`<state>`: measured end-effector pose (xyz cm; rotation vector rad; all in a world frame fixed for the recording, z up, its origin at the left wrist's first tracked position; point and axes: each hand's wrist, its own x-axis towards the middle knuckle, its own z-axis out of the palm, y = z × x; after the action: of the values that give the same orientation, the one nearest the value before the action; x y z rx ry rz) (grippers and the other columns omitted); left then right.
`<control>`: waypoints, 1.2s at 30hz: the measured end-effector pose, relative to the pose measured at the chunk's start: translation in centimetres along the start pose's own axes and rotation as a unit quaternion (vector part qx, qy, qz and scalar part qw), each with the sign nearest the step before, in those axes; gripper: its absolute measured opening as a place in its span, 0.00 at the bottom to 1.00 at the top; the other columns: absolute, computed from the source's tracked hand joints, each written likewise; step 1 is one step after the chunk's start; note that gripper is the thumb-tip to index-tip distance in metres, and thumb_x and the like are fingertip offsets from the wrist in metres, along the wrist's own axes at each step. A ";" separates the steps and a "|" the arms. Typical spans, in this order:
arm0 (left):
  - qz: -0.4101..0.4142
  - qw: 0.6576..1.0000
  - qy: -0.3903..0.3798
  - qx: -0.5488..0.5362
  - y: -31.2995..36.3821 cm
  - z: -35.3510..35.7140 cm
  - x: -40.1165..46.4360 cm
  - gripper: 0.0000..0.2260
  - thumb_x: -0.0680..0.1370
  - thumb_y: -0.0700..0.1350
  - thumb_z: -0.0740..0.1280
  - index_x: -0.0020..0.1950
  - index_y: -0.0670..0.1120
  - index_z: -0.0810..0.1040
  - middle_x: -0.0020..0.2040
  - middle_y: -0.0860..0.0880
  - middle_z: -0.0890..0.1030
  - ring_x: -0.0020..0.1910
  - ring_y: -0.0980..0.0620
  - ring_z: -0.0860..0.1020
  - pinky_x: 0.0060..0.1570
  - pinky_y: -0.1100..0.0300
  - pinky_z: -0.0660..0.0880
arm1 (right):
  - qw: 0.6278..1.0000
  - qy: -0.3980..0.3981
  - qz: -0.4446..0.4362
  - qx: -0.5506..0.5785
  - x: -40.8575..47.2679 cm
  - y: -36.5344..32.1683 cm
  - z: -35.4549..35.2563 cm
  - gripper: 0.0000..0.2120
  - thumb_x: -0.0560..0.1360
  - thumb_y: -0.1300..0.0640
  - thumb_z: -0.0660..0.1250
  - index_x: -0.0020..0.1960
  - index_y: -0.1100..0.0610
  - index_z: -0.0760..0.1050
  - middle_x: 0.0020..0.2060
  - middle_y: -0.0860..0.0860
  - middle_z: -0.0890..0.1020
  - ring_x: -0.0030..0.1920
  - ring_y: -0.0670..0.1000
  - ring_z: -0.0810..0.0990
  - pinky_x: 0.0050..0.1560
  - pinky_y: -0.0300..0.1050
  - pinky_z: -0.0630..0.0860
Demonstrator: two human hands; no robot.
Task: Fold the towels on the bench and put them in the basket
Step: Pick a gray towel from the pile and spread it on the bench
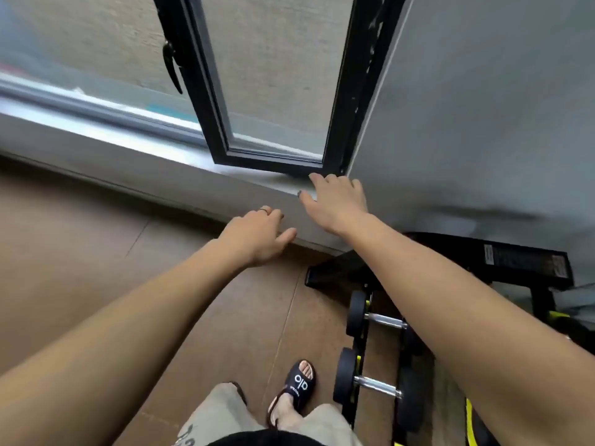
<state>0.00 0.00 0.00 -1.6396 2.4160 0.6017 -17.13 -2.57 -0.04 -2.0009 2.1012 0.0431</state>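
both arms reach toward mid-frame: the left hand (257,235) and right hand (335,201) hold nothing, fingers loosely spread near the grey sill (161,162). no towel, bench or basket can be made out. at bottom centre, a black slipper (297,386) carries a white "a|o"-like mark, beside the dumbbells (373,352).

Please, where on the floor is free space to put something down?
The brown floor left of the left hand, below the grey sill, is bare. Right of the sandalled foot it is crowded: dumbbells on a black rack.

Two dumbbells (376,320) sit on a rack (360,375) below the window (273,91), a sandal (297,386) left of the rack.
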 end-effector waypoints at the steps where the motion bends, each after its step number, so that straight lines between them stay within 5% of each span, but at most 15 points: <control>1: -0.016 1.000 -0.006 0.003 -1.2 0.4 -0.9 0.26 0.84 0.62 0.54 0.74 0.46 0.69 0.71 0.43 0.73 0.67 0.42 0.74 0.64 0.44 0.73 | 1.000 -0.011 -0.015 0.000 -0.3 -1.5 0.5 0.28 0.84 0.40 0.49 0.79 0.51 0.62 0.72 0.57 0.73 0.72 0.61 0.69 0.73 0.60 0.60; 12: -0.184 0.981 -0.018 -0.062 -17.0 6.0 -17.3 0.27 0.84 0.62 0.53 0.76 0.47 0.67 0.74 0.44 0.70 0.71 0.42 0.71 0.66 0.45 0.71 | 0.982 -0.074 -0.170 -0.037 -5.7 -23.4 6.7 0.27 0.84 0.39 0.50 0.78 0.51 0.65 0.71 0.57 0.74 0.71 0.61 0.70 0.72 0.60 0.61; 21: -0.356 0.925 -0.001 -0.133 -26.7 9.6 -32.5 0.26 0.84 0.61 0.53 0.77 0.46 0.67 0.74 0.43 0.71 0.71 0.41 0.71 0.67 0.44 0.70 | 0.920 -0.097 -0.371 -0.085 -13.3 -42.0 12.1 0.25 0.84 0.39 0.50 0.74 0.51 0.69 0.68 0.55 0.77 0.69 0.59 0.73 0.69 0.58 0.64; 28: -0.514 0.827 0.054 -0.224 -29.1 12.0 -42.1 0.25 0.85 0.60 0.54 0.76 0.46 0.67 0.74 0.43 0.70 0.70 0.40 0.71 0.64 0.46 0.71 | 0.835 -0.146 -0.516 -0.122 -17.9 -52.4 15.4 0.25 0.84 0.39 0.49 0.73 0.52 0.69 0.66 0.55 0.78 0.68 0.60 0.73 0.68 0.58 0.63; 32: -0.590 0.757 0.080 -0.270 -28.3 13.3 -46.5 0.23 0.86 0.58 0.54 0.76 0.45 0.66 0.74 0.44 0.69 0.69 0.42 0.72 0.53 0.54 0.67 | 0.781 -0.176 -0.584 -0.135 -22.1 -56.3 17.2 0.26 0.84 0.39 0.49 0.76 0.51 0.65 0.70 0.55 0.76 0.70 0.61 0.71 0.74 0.60 0.62; 36: -0.652 0.700 0.080 -0.281 -27.2 15.2 -51.8 0.25 0.85 0.60 0.54 0.77 0.47 0.66 0.74 0.45 0.70 0.69 0.43 0.73 0.63 0.45 0.73 | 0.717 -0.198 -0.649 -0.158 -28.7 -59.4 19.1 0.26 0.85 0.39 0.48 0.78 0.50 0.64 0.72 0.55 0.75 0.72 0.61 0.70 0.76 0.62 0.59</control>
<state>43.63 41.84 -2.09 -3.0421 0.5060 0.8723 45.42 25.38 -4.59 -2.8289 0.1299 0.5288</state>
